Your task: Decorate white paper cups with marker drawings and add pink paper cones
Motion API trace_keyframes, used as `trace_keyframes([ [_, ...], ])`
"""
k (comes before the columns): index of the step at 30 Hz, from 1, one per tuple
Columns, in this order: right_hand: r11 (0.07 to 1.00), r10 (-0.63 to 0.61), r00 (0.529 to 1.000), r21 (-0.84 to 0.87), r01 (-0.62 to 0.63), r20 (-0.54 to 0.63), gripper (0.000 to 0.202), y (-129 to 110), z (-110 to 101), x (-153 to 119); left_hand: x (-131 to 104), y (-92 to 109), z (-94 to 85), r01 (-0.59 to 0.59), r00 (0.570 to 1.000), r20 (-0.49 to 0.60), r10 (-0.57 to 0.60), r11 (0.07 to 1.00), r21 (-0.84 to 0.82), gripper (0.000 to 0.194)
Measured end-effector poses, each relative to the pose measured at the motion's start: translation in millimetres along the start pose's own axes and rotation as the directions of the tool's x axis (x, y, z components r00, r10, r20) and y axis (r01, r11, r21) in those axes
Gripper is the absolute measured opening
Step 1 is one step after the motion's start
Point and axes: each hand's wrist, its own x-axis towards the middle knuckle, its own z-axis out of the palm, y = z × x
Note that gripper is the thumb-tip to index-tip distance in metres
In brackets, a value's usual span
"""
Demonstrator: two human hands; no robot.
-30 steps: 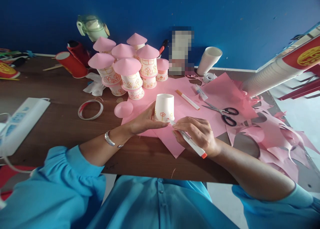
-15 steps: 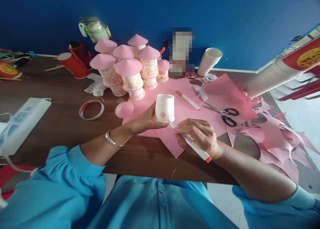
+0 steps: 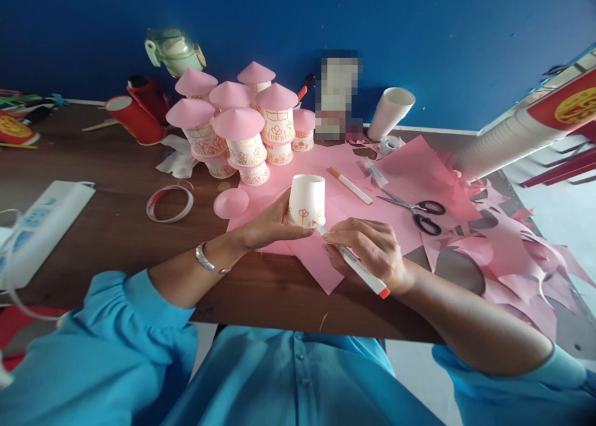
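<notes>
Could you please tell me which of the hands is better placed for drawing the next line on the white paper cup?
Probably the right hand: it holds the white, orange-ended marker pen, tip near the white paper cup's lower edge, while the left hand steadies the cup.

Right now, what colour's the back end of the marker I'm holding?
The marker's back end is orange-red, clearest in the head view.

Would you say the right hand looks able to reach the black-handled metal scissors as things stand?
Probably yes: the scissors lie uncovered near the right hand, but its white, orange-ended marker may need setting down first.
</notes>
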Motion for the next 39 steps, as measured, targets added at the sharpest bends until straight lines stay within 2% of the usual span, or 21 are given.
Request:
trace_keyframes([
  [26,1.000,-0.006,1.000,-0.001,0.006,-0.001,0.024,0.1,1.4,1.0,0.5,-2.1,-1.2,0.006,1.000,0.002,-0.006,1.000,0.004,0.074],
  [39,1.000,-0.007,1.000,-0.007,0.007,0.017,0.018,-0.8,0.8,0.7,1.2,-3.4,-2.1,-0.006,1.000,0.006,0.006,1.000,0.006,0.071],
])
